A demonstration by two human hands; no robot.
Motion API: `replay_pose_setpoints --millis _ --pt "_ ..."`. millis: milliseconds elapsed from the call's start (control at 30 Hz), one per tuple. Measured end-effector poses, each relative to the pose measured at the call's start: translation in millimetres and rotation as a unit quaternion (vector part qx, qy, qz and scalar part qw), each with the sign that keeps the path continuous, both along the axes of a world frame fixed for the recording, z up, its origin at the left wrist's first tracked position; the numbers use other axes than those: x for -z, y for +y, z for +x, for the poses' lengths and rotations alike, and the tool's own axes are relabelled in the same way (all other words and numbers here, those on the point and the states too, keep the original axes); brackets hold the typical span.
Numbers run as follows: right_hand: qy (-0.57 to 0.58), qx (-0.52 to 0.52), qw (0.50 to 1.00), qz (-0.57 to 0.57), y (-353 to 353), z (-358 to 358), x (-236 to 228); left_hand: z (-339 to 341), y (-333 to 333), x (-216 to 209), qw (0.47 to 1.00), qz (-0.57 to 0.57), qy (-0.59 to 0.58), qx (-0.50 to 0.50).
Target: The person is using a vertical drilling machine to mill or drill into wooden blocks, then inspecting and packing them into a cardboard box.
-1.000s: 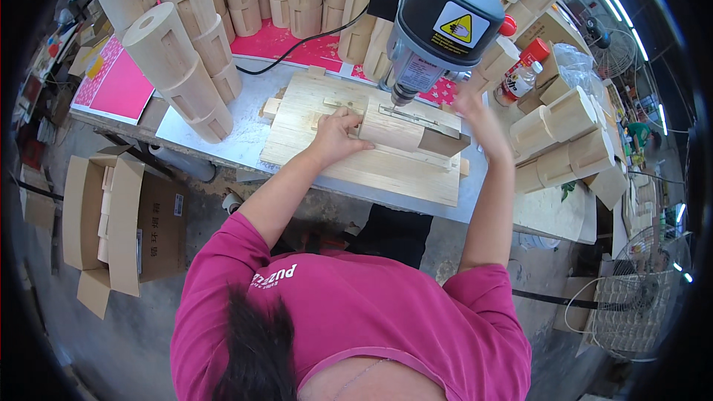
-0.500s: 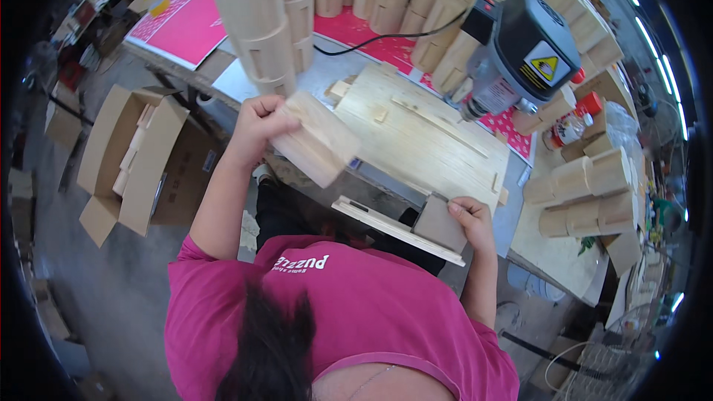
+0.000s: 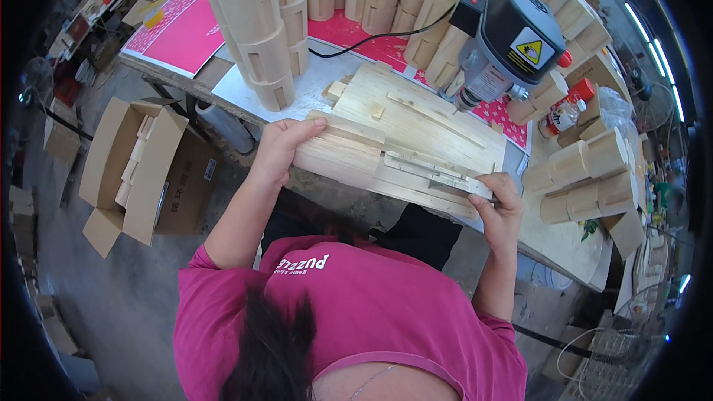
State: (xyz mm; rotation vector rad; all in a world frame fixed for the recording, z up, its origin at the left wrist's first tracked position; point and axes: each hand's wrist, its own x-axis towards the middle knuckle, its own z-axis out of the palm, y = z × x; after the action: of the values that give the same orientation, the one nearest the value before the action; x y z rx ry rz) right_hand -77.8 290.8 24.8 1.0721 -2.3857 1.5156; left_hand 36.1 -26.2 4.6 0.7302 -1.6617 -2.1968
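Observation:
My left hand [image 3: 276, 150] is closed on the left end of a pale wooden block [image 3: 338, 160], with the thumb on top; it looks like a half-round or grooved piece. In my right hand [image 3: 502, 206] is the right end of a long, narrow slotted wooden piece [image 3: 434, 171], pinched between thumb and fingers. Its left end meets or overlaps the block's right end; whether they are joined I cannot tell. Behind both lies a wooden board [image 3: 416, 115] with thin strips fixed on it. A small drill press head [image 3: 505, 44] stands over the board's far right.
Stacked wooden cylinders [image 3: 256, 37] stand at the table's left and along the back. More cylinders [image 3: 587, 186] lie at the right, near a bottle with a red cap [image 3: 564, 115]. A black cable [image 3: 371, 43] crosses the back. An open cardboard box [image 3: 137, 171] with wooden pieces sits lower left.
My left hand has brought the block down and right, turning it lengthwise. My right hand has raised and tilted the slotted piece, so the two pieces now meet in front of the board.

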Motion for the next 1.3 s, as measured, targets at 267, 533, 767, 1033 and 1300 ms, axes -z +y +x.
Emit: replay_pose_setpoints --millis 267,533,767,1033,1300 --pt "-0.085 -0.014 0.996 -0.010 13.6 -12.0 25.3 -20.8 26.9 22.8 0.997 -0.010 0.040 0.061" --pt "-0.151 0.020 0.987 -0.049 9.8 -22.0 49.4 -64.2 63.2 29.8 0.980 -0.037 0.000 0.194" --pt "-0.037 0.093 0.994 0.033 23.9 -51.5 71.9 -101.0 69.4 69.0 0.937 -0.198 0.050 0.285" --pt "0.045 0.163 0.984 0.061 25.2 -91.5 72.7 -131.5 77.7 110.3 0.785 -0.595 0.131 0.112" --pt "0.038 0.136 0.989 0.036 0.0 -115.1 83.1 -152.7 47.5 111.8 0.786 -0.588 0.119 0.152"
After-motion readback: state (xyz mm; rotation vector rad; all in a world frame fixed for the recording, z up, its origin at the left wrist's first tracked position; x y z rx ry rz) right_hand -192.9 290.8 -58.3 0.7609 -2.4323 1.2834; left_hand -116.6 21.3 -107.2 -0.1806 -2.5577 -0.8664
